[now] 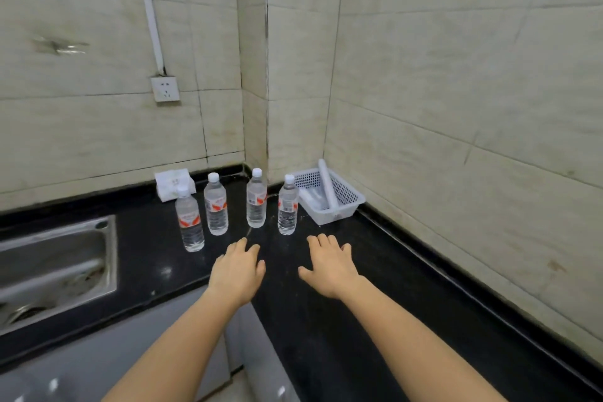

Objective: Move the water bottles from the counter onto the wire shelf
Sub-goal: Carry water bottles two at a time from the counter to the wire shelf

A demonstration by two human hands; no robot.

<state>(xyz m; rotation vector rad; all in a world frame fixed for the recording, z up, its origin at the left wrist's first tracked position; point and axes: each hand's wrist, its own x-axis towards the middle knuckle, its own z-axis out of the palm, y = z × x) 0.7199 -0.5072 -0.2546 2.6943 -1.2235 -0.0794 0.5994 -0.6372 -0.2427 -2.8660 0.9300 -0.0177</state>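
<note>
Several clear water bottles with white caps and red-and-white labels stand upright on the black counter (326,320) near the corner: one at the left front (190,222), one behind it (216,206), one in the middle (256,199) and one at the right (287,206). My left hand (238,271) lies palm down, fingers apart, just in front of the bottles and holds nothing. My right hand (331,264) is flat beside it, also empty, a little short of the right bottle. No wire shelf is in view.
A steel sink (52,264) is set into the counter at the left. A white plastic basket (329,199) with white tubes sits in the corner at the right. A white tissue pack (173,183) lies behind the bottles. Tiled walls close in behind and to the right, with a socket (165,89).
</note>
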